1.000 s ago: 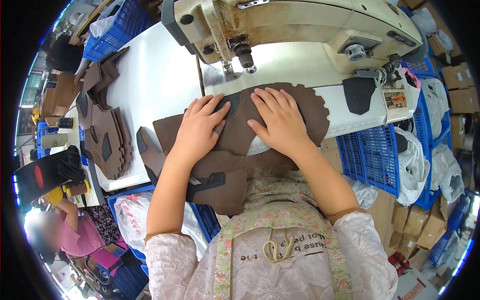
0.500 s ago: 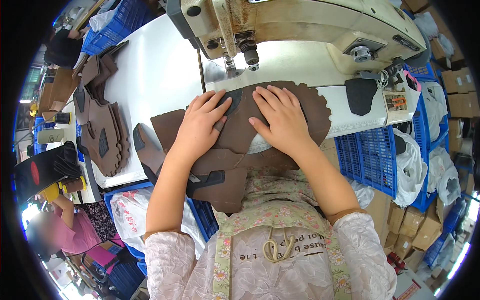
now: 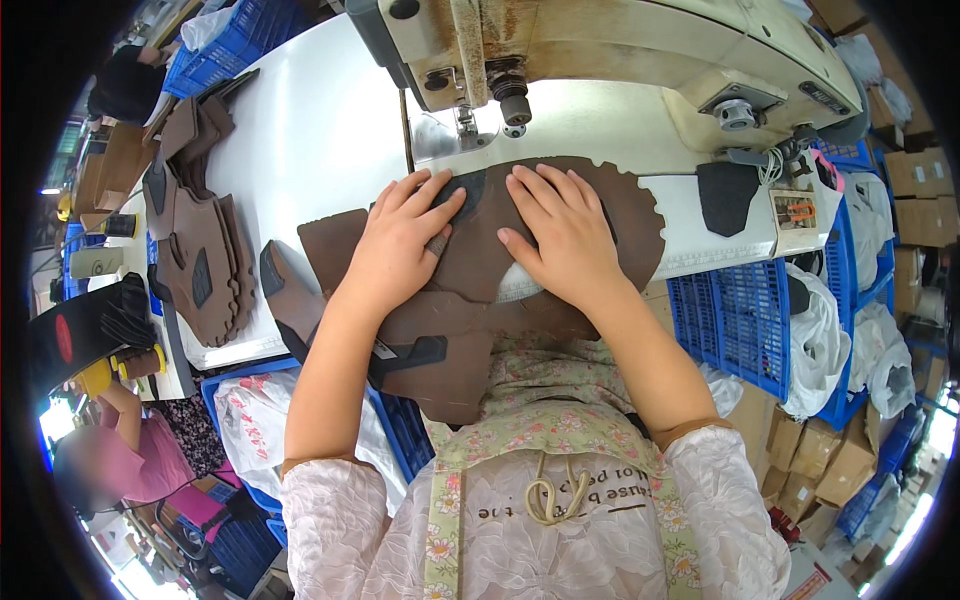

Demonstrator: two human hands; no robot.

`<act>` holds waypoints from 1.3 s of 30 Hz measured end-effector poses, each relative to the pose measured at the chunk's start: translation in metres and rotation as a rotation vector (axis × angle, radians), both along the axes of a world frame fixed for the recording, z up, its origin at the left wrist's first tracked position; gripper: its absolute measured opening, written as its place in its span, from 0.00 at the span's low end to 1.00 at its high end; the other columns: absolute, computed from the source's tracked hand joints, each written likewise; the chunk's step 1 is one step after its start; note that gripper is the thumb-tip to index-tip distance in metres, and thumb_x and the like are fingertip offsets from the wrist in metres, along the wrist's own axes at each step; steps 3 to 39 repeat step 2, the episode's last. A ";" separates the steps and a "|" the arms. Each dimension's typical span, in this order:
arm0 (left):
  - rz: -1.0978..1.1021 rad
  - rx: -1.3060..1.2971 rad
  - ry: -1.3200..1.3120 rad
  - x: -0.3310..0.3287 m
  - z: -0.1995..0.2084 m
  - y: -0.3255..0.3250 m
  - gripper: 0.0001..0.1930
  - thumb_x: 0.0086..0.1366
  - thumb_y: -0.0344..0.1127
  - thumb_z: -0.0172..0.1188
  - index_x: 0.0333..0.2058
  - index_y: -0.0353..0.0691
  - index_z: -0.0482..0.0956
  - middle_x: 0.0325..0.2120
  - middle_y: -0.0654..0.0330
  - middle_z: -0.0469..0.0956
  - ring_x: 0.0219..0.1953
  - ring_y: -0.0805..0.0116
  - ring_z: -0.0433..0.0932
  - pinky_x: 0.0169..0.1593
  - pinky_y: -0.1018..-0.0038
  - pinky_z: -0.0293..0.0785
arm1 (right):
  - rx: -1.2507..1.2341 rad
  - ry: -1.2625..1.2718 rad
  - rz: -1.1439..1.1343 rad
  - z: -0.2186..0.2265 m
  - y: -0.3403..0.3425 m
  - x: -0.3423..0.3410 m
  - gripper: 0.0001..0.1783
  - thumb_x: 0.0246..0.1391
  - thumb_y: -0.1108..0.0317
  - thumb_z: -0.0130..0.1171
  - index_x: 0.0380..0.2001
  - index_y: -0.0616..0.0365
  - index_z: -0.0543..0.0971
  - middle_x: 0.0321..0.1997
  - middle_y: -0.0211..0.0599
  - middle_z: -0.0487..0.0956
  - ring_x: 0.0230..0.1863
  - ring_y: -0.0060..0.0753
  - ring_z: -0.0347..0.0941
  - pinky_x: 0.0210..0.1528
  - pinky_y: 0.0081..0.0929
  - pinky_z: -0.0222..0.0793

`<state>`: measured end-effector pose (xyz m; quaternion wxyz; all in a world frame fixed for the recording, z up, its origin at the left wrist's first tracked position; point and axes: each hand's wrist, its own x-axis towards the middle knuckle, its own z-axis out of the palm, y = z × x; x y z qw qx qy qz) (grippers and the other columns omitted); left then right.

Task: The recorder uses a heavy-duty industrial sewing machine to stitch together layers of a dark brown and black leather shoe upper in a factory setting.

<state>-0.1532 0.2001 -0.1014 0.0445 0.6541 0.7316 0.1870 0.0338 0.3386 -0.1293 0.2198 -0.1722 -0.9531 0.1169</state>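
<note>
My left hand [image 3: 398, 242] lies palm down with fingers stretched out on a dark brown leather-like piece [image 3: 478, 262] with a toothed right edge. On the same piece, farther right, my right hand [image 3: 562, 235] rests flat, thumb pointing left. A black patch [image 3: 466, 200] on the piece shows beside my left fingers. The piece lies just in front of a sewing machine [image 3: 610, 50], apart from its presser foot [image 3: 466, 128]. Joined or overlapping brown parts [image 3: 440, 378] hang over the table's front edge toward my apron. Another brown part with a black patch [image 3: 283, 280] lies near my left forearm.
Stacked brown pieces [image 3: 208, 265] lie at the table's left. A loose black piece [image 3: 726, 198] sits at the right, near a small card with an orange item [image 3: 797, 212]. Blue crates [image 3: 730, 325] flank the table below. Another person [image 3: 155, 455] is at far left.
The view has shifted slightly, so the machine appears a little farther right. Both hands stay flat on the brown piece, with almost no visible movement.
</note>
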 end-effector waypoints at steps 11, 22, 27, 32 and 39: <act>0.002 -0.008 -0.001 -0.006 0.000 0.001 0.21 0.60 0.27 0.60 0.53 0.39 0.79 0.60 0.54 0.71 0.64 0.53 0.65 0.66 0.59 0.62 | -0.002 0.003 0.003 0.000 0.002 -0.003 0.31 0.55 0.53 0.60 0.56 0.62 0.74 0.63 0.40 0.72 0.65 0.45 0.63 0.68 0.49 0.54; 0.002 -0.008 -0.001 -0.006 0.000 0.001 0.21 0.60 0.27 0.60 0.53 0.39 0.79 0.60 0.54 0.71 0.64 0.53 0.65 0.66 0.59 0.62 | -0.002 0.003 0.003 0.000 0.002 -0.003 0.31 0.55 0.53 0.60 0.56 0.62 0.74 0.63 0.40 0.72 0.65 0.45 0.63 0.68 0.49 0.54; 0.002 -0.008 -0.001 -0.006 0.000 0.001 0.21 0.60 0.27 0.60 0.53 0.39 0.79 0.60 0.54 0.71 0.64 0.53 0.65 0.66 0.59 0.62 | -0.002 0.003 0.003 0.000 0.002 -0.003 0.31 0.55 0.53 0.60 0.56 0.62 0.74 0.63 0.40 0.72 0.65 0.45 0.63 0.68 0.49 0.54; 0.002 -0.008 -0.001 -0.006 0.000 0.001 0.21 0.60 0.27 0.60 0.53 0.39 0.79 0.60 0.54 0.71 0.64 0.53 0.65 0.66 0.59 0.62 | -0.002 0.003 0.003 0.000 0.002 -0.003 0.31 0.55 0.53 0.60 0.56 0.62 0.74 0.63 0.40 0.72 0.65 0.45 0.63 0.68 0.49 0.54; 0.002 -0.008 -0.001 -0.006 0.000 0.001 0.21 0.60 0.27 0.60 0.53 0.39 0.79 0.60 0.54 0.71 0.64 0.53 0.65 0.66 0.59 0.62 | -0.002 0.003 0.003 0.000 0.002 -0.003 0.31 0.55 0.53 0.60 0.56 0.62 0.74 0.63 0.40 0.72 0.65 0.45 0.63 0.68 0.49 0.54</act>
